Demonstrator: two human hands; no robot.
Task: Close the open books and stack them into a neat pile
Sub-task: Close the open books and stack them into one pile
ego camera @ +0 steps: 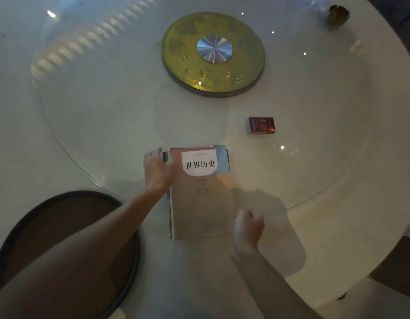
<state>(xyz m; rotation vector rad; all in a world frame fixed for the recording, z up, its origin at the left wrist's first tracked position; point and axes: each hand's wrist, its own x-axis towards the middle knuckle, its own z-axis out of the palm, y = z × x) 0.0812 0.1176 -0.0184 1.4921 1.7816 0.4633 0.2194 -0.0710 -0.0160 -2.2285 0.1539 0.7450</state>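
A pile of books (200, 194) lies flat on the pale round table, near its front edge, with the long side running away from the viewer. The top book (201, 203) is closed, cover up; its cover is salmon pink and light blue at the far end, fading to plain tan toward the near end, with a white rounded label bearing bold black Chinese characters. Beneath it, edges of lower books (169, 217) peek out along the left side and at the far right corner, so the pile is slightly uneven.
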